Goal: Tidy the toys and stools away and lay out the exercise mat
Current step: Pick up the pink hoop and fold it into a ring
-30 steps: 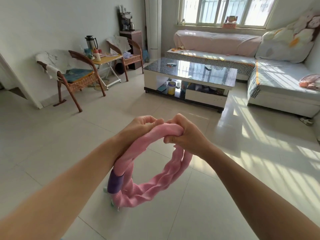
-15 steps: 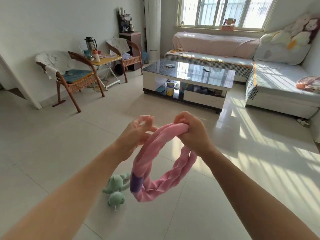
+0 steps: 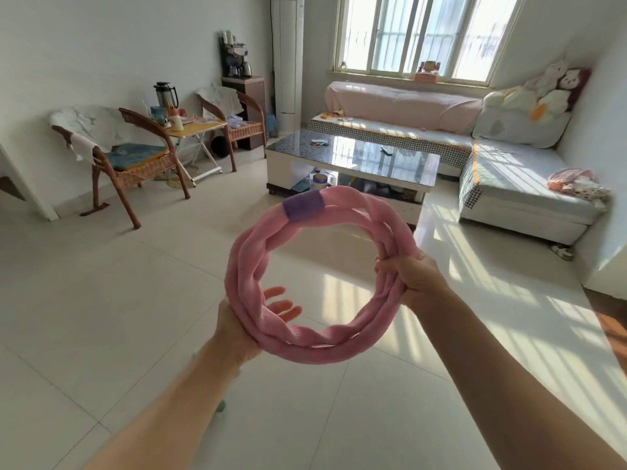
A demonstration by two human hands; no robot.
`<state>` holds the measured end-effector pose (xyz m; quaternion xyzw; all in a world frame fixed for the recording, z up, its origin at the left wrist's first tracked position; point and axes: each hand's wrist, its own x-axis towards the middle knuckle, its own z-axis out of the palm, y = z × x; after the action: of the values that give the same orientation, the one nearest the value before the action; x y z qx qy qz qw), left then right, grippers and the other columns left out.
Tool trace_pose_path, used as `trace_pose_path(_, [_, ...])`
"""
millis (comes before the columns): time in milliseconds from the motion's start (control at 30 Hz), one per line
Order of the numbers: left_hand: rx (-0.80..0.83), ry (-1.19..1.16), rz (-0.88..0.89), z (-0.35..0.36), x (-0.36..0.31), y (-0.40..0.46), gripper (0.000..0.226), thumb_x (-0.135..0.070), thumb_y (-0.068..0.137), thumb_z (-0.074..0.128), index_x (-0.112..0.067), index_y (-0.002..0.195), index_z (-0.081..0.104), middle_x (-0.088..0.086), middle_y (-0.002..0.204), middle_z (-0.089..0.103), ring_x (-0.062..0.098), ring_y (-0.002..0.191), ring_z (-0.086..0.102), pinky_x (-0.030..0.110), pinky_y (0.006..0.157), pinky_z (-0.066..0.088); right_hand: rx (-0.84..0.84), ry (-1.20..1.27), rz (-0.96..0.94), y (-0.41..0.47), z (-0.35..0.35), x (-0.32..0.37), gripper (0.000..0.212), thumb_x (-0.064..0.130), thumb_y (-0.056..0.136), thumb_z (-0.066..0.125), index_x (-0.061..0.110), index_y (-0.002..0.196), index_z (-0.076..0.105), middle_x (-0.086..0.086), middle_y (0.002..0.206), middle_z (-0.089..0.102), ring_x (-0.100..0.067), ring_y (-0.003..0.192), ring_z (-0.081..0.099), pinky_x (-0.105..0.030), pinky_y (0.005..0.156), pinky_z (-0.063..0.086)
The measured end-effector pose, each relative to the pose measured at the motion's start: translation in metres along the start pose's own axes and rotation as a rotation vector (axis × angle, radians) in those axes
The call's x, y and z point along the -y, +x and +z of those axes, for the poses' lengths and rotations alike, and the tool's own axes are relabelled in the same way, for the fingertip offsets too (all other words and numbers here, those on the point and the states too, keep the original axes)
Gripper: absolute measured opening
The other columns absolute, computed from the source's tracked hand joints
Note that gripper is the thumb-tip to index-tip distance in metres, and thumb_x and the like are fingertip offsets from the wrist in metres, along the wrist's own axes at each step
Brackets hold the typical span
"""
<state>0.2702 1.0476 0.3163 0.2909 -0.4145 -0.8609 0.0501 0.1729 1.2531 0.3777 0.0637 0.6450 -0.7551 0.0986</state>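
Pink, soft and twisted into a doubled loop, the padded fabric ring (image 3: 324, 276) with a purple band (image 3: 303, 205) at its far side is held up in the air in front of the person, above the pale tiled floor (image 3: 135, 300). The right hand (image 3: 412, 278) grips the ring's right side, fingers curled tightly round the bunched strands. The left hand (image 3: 252, 320) supports the lower left part from beneath, its fingers (image 3: 283, 307) straight and showing through the middle of the loop. Both hands are well apart, on opposite sides of the ring. Beyond stand a glass-topped coffee table (image 3: 353, 157), a light corner sofa (image 3: 475, 144) under the window, and two wicker armchairs (image 3: 135, 154) flanking a small folding table (image 3: 195, 130).
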Motion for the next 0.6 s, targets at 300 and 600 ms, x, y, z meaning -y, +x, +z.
trace_pose_path(300, [0.408, 0.395, 0.186, -0.030, -0.020, 0.015, 0.091, -0.052, 0.040, 0.085, -0.019, 0.120, 0.055, -0.002, 0.084, 0.063, 0.007, 0.067, 0.059, 0.020, 0.057, 0.053, 0.003, -0.104, 0.136, -0.054, -0.017, -0.058, 0.010, 0.018, 0.087, 0.058, 0.020, 0.097, 0.062, -0.008, 0.070, 0.046, -0.018, 0.060, 0.046, -0.034, 0.057, 0.046])
trace_pose_path(600, [0.627, 0.587, -0.041, -0.015, 0.018, 0.007, 0.067, 0.000, 0.055, 0.052, -0.022, 0.118, 0.051, 0.011, 0.085, 0.057, 0.015, 0.062, 0.057, 0.024, 0.052, 0.054, -0.430, -0.102, -0.029, -0.149, -0.045, -0.105, 0.038, 0.048, 0.094, 0.039, 0.037, 0.130, 0.049, -0.006, 0.100, 0.059, -0.023, 0.073, 0.051, -0.037, 0.066, 0.047])
